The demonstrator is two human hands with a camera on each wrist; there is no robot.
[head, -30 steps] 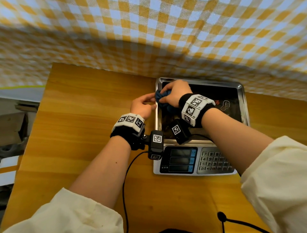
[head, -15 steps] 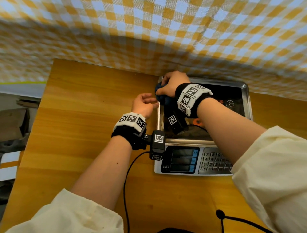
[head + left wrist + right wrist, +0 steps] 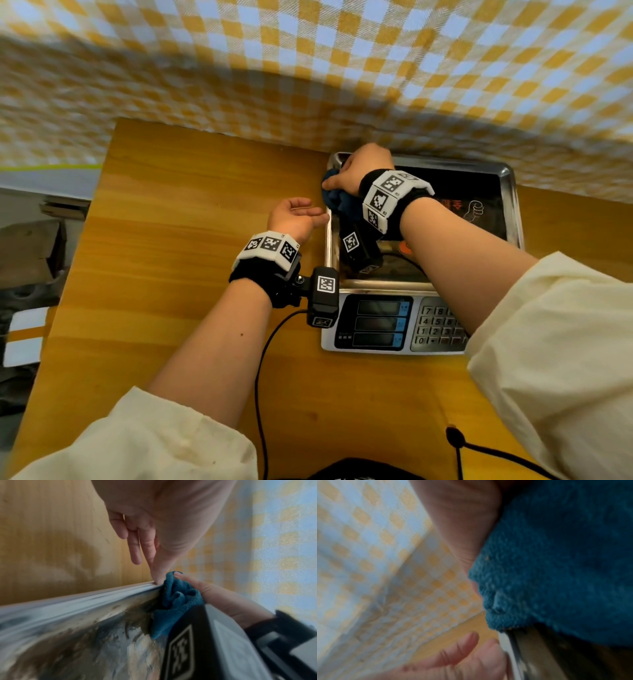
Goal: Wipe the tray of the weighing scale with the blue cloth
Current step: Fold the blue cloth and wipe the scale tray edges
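Note:
The weighing scale [image 3: 380, 323] stands on the wooden table, its steel tray [image 3: 510, 192] smeared with dark grime. My right hand [image 3: 356, 171] grips the bunched blue cloth [image 3: 337, 200] and presses it into the tray's far left corner. The left wrist view shows the blue cloth [image 3: 176, 601] against the tray rim [image 3: 85, 599], held by right-hand fingers [image 3: 205, 588]. My left hand [image 3: 298, 217] sits just left of the tray with relaxed fingers, its thumb touching the rim. The right wrist view is filled by the cloth [image 3: 565, 561].
A yellow and white checkered cloth [image 3: 308, 68] hangs right behind the table [image 3: 171, 240]. The scale's display and keypad [image 3: 438, 325] face me. A black cable [image 3: 263, 377] runs from my left wrist toward me. Bare tabletop lies to the left.
My right hand has slid the cloth from the tray's left middle up to its far left corner. My left hand has let go of the cloth and now rests at the rim.

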